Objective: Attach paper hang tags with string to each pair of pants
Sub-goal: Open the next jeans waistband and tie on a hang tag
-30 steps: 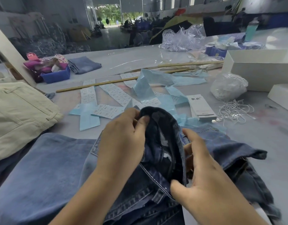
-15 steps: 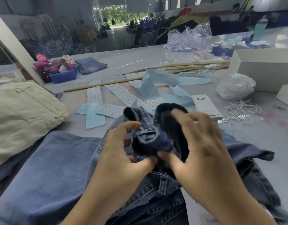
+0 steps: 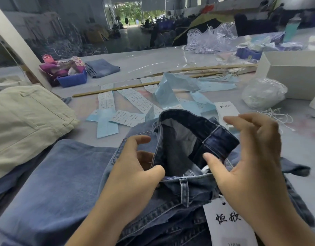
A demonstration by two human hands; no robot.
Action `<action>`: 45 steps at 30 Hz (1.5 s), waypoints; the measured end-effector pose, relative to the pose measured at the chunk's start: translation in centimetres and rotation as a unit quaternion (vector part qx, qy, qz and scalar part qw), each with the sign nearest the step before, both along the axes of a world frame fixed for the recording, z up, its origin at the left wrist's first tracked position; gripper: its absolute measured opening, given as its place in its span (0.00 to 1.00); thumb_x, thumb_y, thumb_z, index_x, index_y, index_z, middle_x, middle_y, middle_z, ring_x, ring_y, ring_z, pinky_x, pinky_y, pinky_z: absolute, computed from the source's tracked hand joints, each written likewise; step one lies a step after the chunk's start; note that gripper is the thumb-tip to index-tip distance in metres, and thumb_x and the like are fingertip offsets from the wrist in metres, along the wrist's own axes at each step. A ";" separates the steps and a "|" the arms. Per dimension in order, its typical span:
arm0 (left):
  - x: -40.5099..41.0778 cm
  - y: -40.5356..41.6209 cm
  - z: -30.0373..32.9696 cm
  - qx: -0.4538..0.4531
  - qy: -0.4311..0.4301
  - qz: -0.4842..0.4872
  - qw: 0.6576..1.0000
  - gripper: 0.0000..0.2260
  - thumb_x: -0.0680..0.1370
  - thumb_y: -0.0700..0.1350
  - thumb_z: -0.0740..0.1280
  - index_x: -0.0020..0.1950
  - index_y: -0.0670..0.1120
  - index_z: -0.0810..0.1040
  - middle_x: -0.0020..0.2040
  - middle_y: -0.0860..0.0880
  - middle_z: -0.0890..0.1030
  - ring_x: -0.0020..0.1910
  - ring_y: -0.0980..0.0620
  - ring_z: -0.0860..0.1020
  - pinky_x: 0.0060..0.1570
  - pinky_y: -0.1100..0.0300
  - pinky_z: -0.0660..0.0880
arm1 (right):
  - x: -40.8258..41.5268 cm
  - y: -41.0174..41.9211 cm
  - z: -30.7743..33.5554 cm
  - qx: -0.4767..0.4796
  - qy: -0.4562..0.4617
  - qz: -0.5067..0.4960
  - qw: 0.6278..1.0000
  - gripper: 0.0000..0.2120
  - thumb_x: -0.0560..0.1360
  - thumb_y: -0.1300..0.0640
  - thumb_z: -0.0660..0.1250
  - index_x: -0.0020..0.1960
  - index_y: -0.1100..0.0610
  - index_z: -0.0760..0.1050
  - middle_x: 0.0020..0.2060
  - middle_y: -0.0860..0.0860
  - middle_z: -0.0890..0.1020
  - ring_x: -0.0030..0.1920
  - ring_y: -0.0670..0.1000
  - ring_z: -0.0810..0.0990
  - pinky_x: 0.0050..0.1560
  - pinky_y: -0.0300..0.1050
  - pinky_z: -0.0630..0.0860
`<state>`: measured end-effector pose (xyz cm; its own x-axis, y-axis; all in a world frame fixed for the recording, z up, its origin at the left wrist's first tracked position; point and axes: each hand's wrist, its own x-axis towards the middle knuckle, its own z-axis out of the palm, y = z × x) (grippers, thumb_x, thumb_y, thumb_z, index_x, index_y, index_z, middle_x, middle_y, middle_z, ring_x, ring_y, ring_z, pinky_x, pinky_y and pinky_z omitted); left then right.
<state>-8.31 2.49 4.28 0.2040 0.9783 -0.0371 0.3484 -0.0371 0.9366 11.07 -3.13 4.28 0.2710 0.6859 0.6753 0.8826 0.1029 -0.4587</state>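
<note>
We see soft, even daylight, dim indoors; the brightest spot is the open doorway (image 3: 133,13) at the far end, slightly overexposed; a pale sheen of glare lies across the table (image 3: 153,61) surface near its far edge; shadows are faint and diffuse, deepest inside the folded jeans (image 3: 181,148); the wide lens bows straight lines toward the edges; the right hand (image 3: 249,157) shows slight motion blur at its fingertips; the background looks soft and smeared.

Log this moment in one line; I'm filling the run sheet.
left hand: pinches jeans waistband | right hand: thumb on waistband | hang tag: below
</note>
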 end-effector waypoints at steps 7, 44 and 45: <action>0.8 -0.4 0.8 -0.010 -0.031 -0.057 0.998 0.09 0.79 0.42 0.66 0.46 0.56 0.80 0.38 0.49 0.84 0.32 0.52 0.82 0.32 0.62 0.77 | -0.3 -1.6 -0.2 -0.092 -0.025 0.068 0.993 0.37 0.56 0.44 0.82 0.61 0.49 0.74 0.62 0.49 0.68 0.61 0.50 0.63 0.58 0.50 0.65; 2.0 1.1 4.9 0.245 0.187 -0.062 0.949 0.03 0.73 0.51 0.66 0.45 0.57 0.74 0.41 0.65 0.78 0.38 0.63 0.76 0.32 0.70 0.69 | -3.5 -2.3 1.0 0.056 0.453 0.181 0.871 0.26 0.69 0.66 0.67 0.57 0.39 0.73 0.42 0.54 0.86 0.37 0.59 0.83 0.39 0.42 0.81; 1.6 1.3 4.2 0.218 0.158 -0.028 0.963 0.03 0.73 0.50 0.66 0.45 0.56 0.74 0.41 0.65 0.79 0.40 0.65 0.76 0.33 0.70 0.69 | -3.3 -2.1 1.1 0.060 0.493 0.197 0.845 0.26 0.69 0.70 0.67 0.56 0.42 0.73 0.41 0.57 0.85 0.38 0.60 0.83 0.41 0.44 0.81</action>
<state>-6.71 3.84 8.43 0.3032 0.9027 0.3054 0.5988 -0.4298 0.6758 7.75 -5.22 5.39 0.5092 0.7970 0.3249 -0.0364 0.3971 -0.9171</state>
